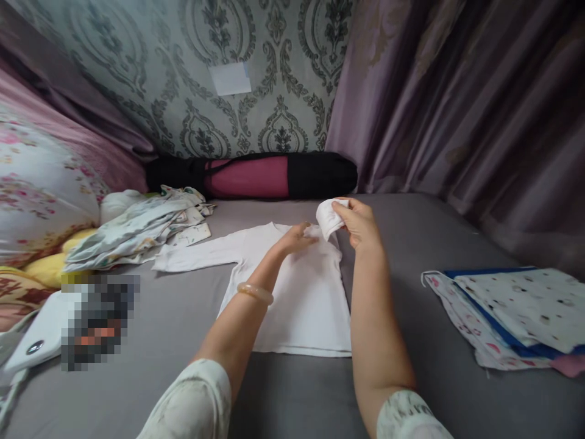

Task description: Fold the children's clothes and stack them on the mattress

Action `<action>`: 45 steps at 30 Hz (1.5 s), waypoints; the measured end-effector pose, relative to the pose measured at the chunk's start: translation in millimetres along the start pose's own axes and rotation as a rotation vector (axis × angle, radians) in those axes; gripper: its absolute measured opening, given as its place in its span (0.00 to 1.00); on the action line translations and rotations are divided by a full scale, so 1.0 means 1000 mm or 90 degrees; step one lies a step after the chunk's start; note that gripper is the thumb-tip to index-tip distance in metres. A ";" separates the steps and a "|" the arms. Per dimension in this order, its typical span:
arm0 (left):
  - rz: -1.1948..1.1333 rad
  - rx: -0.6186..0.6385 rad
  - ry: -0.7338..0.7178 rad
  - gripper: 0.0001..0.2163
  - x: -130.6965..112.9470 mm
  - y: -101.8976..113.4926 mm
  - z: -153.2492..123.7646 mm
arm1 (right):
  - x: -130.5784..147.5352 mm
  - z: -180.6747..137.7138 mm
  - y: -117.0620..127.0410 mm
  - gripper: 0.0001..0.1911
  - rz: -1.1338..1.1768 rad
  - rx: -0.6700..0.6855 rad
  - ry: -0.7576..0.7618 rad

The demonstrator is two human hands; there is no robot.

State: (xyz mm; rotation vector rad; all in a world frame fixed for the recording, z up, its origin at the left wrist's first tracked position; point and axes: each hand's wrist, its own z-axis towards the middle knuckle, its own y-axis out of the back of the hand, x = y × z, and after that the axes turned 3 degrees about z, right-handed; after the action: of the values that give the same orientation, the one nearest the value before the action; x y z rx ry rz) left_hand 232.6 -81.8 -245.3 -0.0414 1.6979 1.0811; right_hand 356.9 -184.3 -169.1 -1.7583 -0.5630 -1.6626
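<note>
A small white long-sleeved shirt (297,299) lies flat on the grey bed sheet (183,341), neck toward the wall. One sleeve stretches out to the left. My right hand (359,222) is closed on the other sleeve's cuff and holds it lifted over the shirt's right shoulder. My left hand (297,238), a pale bangle on its wrist, presses flat near the collar with fingers stretched out.
A heap of patterned clothes (141,228) lies at the left, with floral and yellow pillows (41,195) beyond. A pink-and-black rolled mat (256,175) lies along the wall. Folded patterned garments (507,314) are stacked at the right. Curtains hang at the right.
</note>
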 end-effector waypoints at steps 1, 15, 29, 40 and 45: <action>-0.091 -0.039 0.051 0.24 0.007 0.005 -0.009 | -0.003 0.000 -0.004 0.11 -0.014 0.002 -0.001; -0.552 -0.207 0.229 0.26 0.046 0.023 -0.046 | -0.084 -0.014 -0.079 0.18 -0.368 0.294 0.063; -0.212 -0.192 0.114 0.45 0.044 0.017 -0.056 | -0.071 0.016 -0.022 0.05 -0.283 0.123 -0.063; -0.180 -0.359 0.061 0.34 0.053 0.022 -0.048 | -0.062 0.029 0.006 0.09 -0.173 -0.089 -0.012; -0.112 -0.337 0.050 0.33 0.062 0.020 -0.046 | -0.074 0.036 0.013 0.12 -0.379 -0.089 0.059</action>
State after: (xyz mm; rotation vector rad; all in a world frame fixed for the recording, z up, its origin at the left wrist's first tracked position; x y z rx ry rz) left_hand 160.9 -72.1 -280.3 -0.5659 1.4031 1.3774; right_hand 384.0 -159.0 -244.2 -1.6959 -1.0208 -2.2162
